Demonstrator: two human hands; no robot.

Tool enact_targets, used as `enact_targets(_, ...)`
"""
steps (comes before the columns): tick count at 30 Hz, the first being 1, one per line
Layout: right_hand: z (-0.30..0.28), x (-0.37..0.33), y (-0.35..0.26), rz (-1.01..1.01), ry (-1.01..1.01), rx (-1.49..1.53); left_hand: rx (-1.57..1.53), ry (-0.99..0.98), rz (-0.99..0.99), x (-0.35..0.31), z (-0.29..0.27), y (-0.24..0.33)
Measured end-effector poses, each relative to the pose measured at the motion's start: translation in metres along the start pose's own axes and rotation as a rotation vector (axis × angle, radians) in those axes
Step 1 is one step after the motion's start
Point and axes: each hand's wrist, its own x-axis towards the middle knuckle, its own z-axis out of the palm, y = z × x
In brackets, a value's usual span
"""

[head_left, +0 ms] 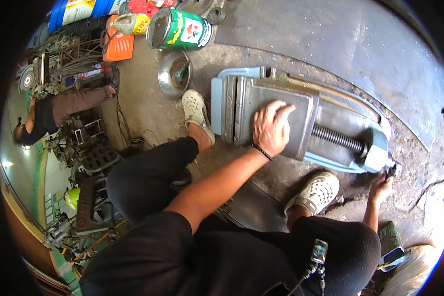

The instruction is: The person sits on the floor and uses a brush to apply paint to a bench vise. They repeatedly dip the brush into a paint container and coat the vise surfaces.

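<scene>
A large machine vise [286, 116], with light blue sides and a worn dark metal top, lies on the floor in front of me between my feet. On the flat top of its sliding jaw rests my left hand [272, 127], palm down with the fingers bent a little and nothing grasped. The threaded screw [339, 138] shows bare to the right of that jaw. At the screw's outer end, my right hand [380, 189] is closed around a small dark handle [391, 171], mostly covered by my fingers.
A metal bowl [174, 74], a green can [177, 29] and an orange box [118, 43] stand beyond my left foot. A steel sheet [330, 34] lies past the vise. At the far left another person [59, 108] is among machine parts. A green block [390, 240] sits near my right knee.
</scene>
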Motion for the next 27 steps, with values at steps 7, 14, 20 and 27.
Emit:
enact_targets(7, -0.003, 0.006, -0.016, 0.026, 0.001, 0.064, -0.019, 0.057, 0.032, -0.004, -0.003, -0.001)
enact_targets(14, -0.025, -0.009, -0.011, 0.019, -0.106, 0.068, -0.050, 0.084, 0.014, -0.010, -0.003, -0.002)
enact_targets(20, -0.082, -0.110, 0.014, 0.245, 0.003, 0.289, -0.076, 0.101, 0.005, -0.015, 0.006, -0.008)
enact_targets(27, -0.138, -0.202, 0.013, 0.521, -0.422, 0.395, -0.411, 0.013, 0.047, -0.015, -0.021, -0.009)
